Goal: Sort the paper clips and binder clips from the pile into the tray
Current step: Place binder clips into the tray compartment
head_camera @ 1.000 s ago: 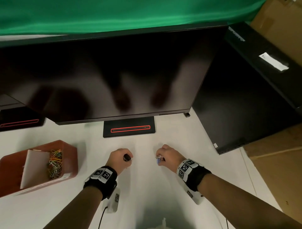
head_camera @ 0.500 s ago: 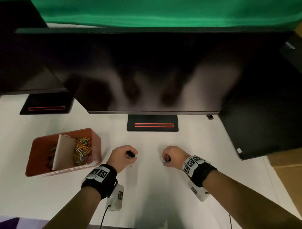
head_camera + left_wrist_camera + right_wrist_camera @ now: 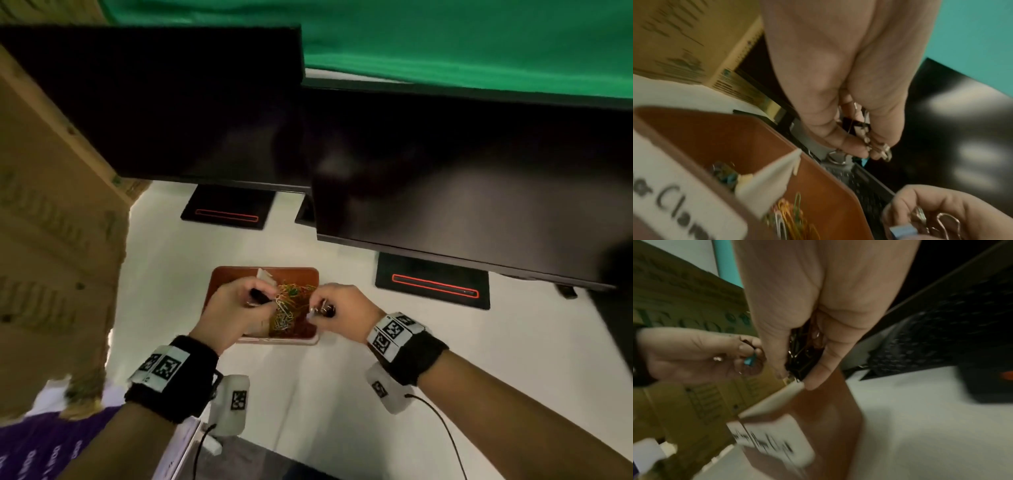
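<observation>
A red-brown tray [image 3: 301,274] with a white divider [image 3: 772,175] sits on the white desk. Colourful paper clips [image 3: 286,308] fill its right compartment, and binder clips [image 3: 723,173] lie in the left one. My left hand [image 3: 255,298] hovers over the tray's left half, fingers curled round a black binder clip [image 3: 258,296] and other clips with wire handles [image 3: 877,146]. My right hand [image 3: 317,310] is above the tray's right side, gripping a bunch of clips [image 3: 803,353], with silver paper clips [image 3: 945,219] and a blue binder clip [image 3: 902,230] among them.
Two dark monitors [image 3: 171,102] [image 3: 479,188] on black stands [image 3: 431,284] overhang the desk behind the tray. A large cardboard box [image 3: 51,222] stands close on the left. A purple item [image 3: 41,452] lies at the near left corner.
Both hands have moved left from the middle of the desk to above the tray, still holding their clips. The head view has swung left with them.
</observation>
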The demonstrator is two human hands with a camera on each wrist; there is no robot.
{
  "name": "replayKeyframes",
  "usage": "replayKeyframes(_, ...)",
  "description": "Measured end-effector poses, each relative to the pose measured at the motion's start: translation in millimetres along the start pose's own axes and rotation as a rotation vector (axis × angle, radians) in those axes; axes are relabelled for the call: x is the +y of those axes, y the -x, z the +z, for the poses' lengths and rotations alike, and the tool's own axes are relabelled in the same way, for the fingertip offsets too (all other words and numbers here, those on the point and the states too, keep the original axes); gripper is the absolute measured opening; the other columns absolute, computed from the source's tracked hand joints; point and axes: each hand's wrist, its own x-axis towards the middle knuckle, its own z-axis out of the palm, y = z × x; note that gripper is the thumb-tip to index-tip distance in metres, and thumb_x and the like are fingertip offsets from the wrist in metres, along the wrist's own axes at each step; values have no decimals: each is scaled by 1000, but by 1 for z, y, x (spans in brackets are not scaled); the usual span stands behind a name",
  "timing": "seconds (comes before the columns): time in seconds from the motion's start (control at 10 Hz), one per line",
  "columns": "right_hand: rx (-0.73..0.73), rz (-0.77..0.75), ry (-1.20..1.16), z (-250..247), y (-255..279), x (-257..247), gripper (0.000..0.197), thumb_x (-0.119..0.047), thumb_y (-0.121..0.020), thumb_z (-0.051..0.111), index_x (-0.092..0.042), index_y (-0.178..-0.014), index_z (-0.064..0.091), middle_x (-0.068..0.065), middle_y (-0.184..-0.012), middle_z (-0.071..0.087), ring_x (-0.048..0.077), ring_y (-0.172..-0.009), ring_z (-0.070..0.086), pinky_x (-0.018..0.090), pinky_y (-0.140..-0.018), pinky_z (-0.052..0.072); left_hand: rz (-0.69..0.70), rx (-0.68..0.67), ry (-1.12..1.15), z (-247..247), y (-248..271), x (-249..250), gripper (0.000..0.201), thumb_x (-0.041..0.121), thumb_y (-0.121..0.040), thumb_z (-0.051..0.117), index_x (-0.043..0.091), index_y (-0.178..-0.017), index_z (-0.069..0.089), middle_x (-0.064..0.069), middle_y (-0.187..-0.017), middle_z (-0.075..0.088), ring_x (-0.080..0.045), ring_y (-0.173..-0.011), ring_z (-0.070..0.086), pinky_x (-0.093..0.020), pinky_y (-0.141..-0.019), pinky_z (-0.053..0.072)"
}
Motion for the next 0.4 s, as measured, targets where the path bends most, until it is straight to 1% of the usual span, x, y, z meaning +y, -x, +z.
replayKeyframes(0.1, 60, -43, -48, 13, -40, -47, 14, -23, -83, 68, -15, -92, 63, 0, -94, 65, 10, -81, 54, 22, -73, 42, -39, 123, 73, -32, -7, -2, 13, 3, -75, 72, 10, -85, 66, -1, -81, 67, -9, -66, 60, -17, -62, 50)
replayKeyframes(0.2, 64, 44, -180, 32, -69, -79, 23, -32, -86, 64, -15, -102, 59, 4, -98, 65, 18, -84, 62, 31, -75, 51, -174, 62, 244, -50, -17, -11, 19, 23, -87, 61, 10, -102, 63, -14, -107, 66, -22, -97, 65, -30, -87, 53)
replayKeyframes(0.3, -42, 190, -261, 51, -86, -97, 55, -55, -91, 45, -24, -136, 36, 10, -125, 58, 25, -105, 61, 34, -91, 51, -373, -93, 472, -61, -23, -15, 68, 63, -88, 31, 14, -136, 38, -15, -143, 40, -29, -130, 42, -43, -109, 34)
replayKeyframes(0.4, -100, 271, -429, 53, -93, -103, 62, -68, -89, 29, -39, -142, 19, 12, -144, 43, 27, -115, 58, 29, -82, 54, -439, -97, 463, -73, -23, -11, 90, 78, -77, 21, 22, -147, 14, -11, -156, 12, -30, -142, 17, -46, -114, 22)
